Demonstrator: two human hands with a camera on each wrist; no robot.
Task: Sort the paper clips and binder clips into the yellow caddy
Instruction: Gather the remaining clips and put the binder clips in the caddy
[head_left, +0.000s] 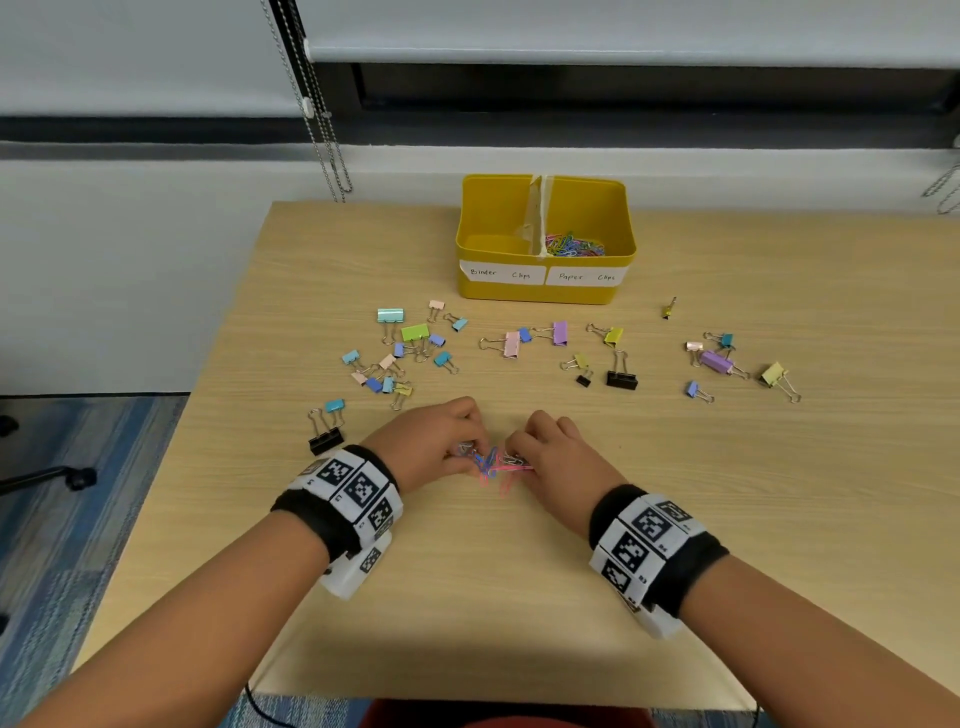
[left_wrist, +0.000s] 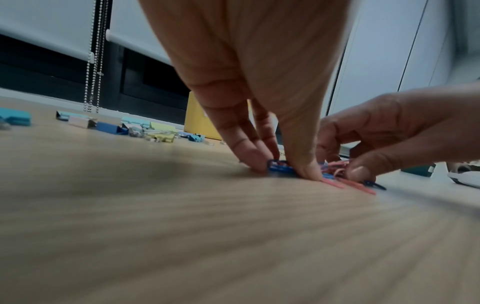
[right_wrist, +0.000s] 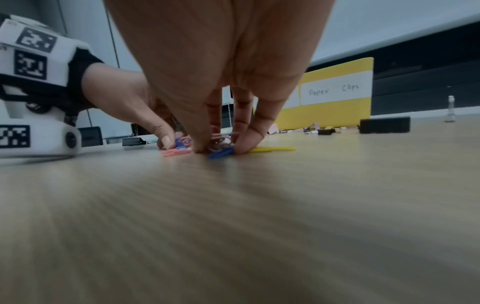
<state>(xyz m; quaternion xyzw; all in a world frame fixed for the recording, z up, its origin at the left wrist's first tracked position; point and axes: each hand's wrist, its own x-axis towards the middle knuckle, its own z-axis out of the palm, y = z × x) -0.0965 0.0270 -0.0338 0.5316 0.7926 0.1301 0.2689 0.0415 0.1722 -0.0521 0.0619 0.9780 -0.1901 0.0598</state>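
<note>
A small heap of coloured paper clips (head_left: 492, 464) lies on the wooden table near its front middle. My left hand (head_left: 470, 449) pinches blue clips (left_wrist: 279, 167) between thumb and fingers from the left (left_wrist: 281, 169). From the right, my right hand (head_left: 511, 453) pinches a tangle of clips (right_wrist: 221, 153) against the table (right_wrist: 222, 149). Pink (right_wrist: 175, 152) and yellow (right_wrist: 272, 149) clips stick out beside the fingers. The yellow caddy (head_left: 540, 294) stands at the back, with paper clips (head_left: 574, 245) in its right compartment. Several binder clips (head_left: 414, 332) are scattered between caddy and hands.
Black binder clips sit at the left (head_left: 325, 439) and centre right (head_left: 621, 378); more coloured ones lie at the far right (head_left: 717, 361). Blind chains (head_left: 324, 135) hang behind the table's back left corner. A chair base (head_left: 62, 475) is on the floor at left.
</note>
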